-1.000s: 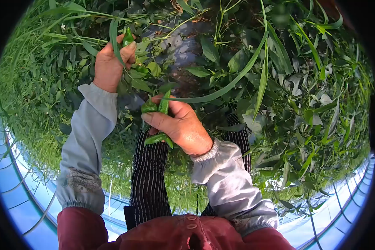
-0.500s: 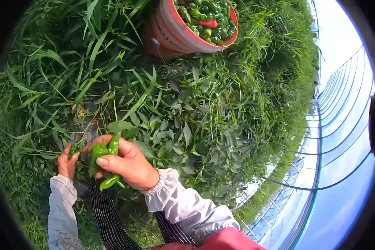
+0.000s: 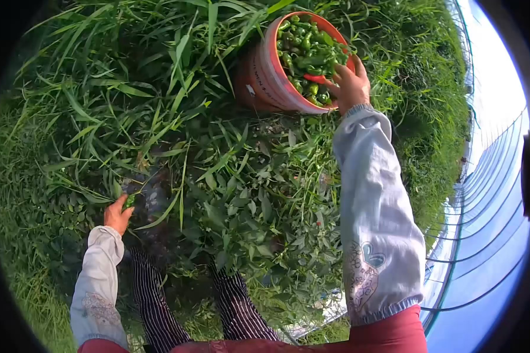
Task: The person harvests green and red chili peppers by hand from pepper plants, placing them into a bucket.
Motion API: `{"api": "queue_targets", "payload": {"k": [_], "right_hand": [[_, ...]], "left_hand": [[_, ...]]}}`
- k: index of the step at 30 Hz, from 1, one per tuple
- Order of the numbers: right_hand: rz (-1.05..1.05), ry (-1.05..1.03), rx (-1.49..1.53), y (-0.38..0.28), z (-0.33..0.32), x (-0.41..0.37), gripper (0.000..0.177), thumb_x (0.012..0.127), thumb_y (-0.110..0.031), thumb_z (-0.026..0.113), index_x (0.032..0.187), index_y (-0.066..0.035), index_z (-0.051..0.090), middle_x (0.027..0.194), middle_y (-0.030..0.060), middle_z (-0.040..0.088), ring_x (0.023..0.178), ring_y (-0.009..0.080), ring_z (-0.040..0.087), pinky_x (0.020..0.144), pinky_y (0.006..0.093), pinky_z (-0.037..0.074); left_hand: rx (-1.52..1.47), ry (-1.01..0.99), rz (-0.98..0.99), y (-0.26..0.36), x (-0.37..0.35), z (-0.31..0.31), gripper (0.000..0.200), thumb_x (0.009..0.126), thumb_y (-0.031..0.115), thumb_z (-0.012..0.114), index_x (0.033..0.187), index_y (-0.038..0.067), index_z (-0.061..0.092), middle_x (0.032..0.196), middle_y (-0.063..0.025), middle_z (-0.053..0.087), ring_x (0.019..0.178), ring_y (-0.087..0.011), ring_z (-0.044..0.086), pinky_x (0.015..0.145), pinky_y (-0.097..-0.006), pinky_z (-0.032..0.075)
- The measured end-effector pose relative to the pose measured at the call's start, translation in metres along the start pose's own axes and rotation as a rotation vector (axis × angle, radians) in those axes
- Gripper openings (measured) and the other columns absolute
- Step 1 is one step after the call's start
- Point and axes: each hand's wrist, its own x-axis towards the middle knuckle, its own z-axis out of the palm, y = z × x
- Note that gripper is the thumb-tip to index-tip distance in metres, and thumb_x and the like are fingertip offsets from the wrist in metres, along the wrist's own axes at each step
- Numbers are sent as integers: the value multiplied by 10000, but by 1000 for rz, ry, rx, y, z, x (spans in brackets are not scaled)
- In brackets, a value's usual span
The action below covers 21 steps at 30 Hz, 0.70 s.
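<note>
A reddish bucket [image 3: 265,79] full of green peppers [image 3: 305,48] stands tilted in the upper middle. One red pepper [image 3: 315,78] lies among the green ones. My right hand [image 3: 352,85] reaches over the bucket's near right rim, its fingers apart above the peppers, and I see none in its grip. Down at the left, my left hand [image 3: 118,216] is low among the plants, thumb and fingers closed round a small green pepper [image 3: 129,202]. Part of that pepper is hidden by the fingers.
Long grass [image 3: 176,65] and leafy plants [image 3: 247,217] surround the bucket and both hands. My striped trouser legs [image 3: 150,294] show at the bottom. On the right, curved hoops [image 3: 494,200] of a tunnel frame stand against the sky.
My right hand has gone from beside the left hand, where it held several green peppers, up to the bucket. Those peppers have left its grip. The left hand stays low among the plants.
</note>
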Motion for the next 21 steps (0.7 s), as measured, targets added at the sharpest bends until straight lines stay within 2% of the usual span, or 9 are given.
{"api": "queue_targets", "payload": {"k": [2,4,6,7,9,10,13,15,21], "right_hand": [[-133,-1,66,13,-6,-5,599,819,-33,537,1351,-4,262,1175,145,475,983,235,557,841,350,508],[-258,-60,24,11,17,-49,414,881,-71,493,1274,20,400,1180,128,516,1060,192,536,870,309,482],[-59,-203,31,19,58,-118,265,913,-85,441,1159,-12,507,1000,58,596,810,83,558,679,211,452],[3,-400,-30,24,88,-164,228,901,-81,461,1111,-25,530,954,34,600,745,65,536,648,190,426],[274,-844,31,51,148,-236,237,864,-31,506,1098,3,518,919,44,597,795,108,571,678,222,451],[115,-1011,-99,91,172,-262,278,855,-10,511,1131,23,500,941,65,606,844,147,587,728,265,470],[199,-996,-286,175,242,-323,449,764,-102,638,1179,-10,491,1062,153,583,886,206,610,785,311,474],[43,-929,-356,192,270,-347,461,744,-97,645,1168,3,492,1081,153,582,825,208,620,735,301,488],[-31,-1069,-726,180,270,-335,425,716,-308,657,1054,-57,595,841,134,658,787,282,635,709,357,485]], "left_hand": [[78,-31,-40,13,-11,-9,451,764,178,613,1186,49,519,1037,-193,610,965,-348,585,820,-371,466],[78,-61,-32,3,-10,-1,454,804,182,552,1231,62,457,1034,-213,597,966,-372,567,821,-418,453],[64,-82,-61,8,-8,1,420,803,127,550,1210,60,468,986,-246,592,938,-406,566,794,-442,452],[55,-150,-123,17,-6,-6,416,803,97,548,1209,54,470,986,-254,588,934,-404,568,787,-444,454],[45,-148,-49,13,2,-7,421,798,54,536,1214,44,471,928,-251,604,887,-382,598,756,-435,472],[59,-227,-49,33,-3,-30,422,795,43,530,1212,26,468,881,-243,613,844,-383,610,730,-432,479],[98,-157,133,19,-4,-28,566,756,21,525,1296,-1,356,884,-263,606,837,-388,609,728,-431,481],[99,-91,125,13,-8,-31,592,727,-4,502,1292,-24,330,899,-272,601,848,-395,602,732,-433,477],[45,-91,166,2,-24,-28,566,725,2,484,1269,-30,332,825,-256,608,807,-420,590,700,-458,471]]}}
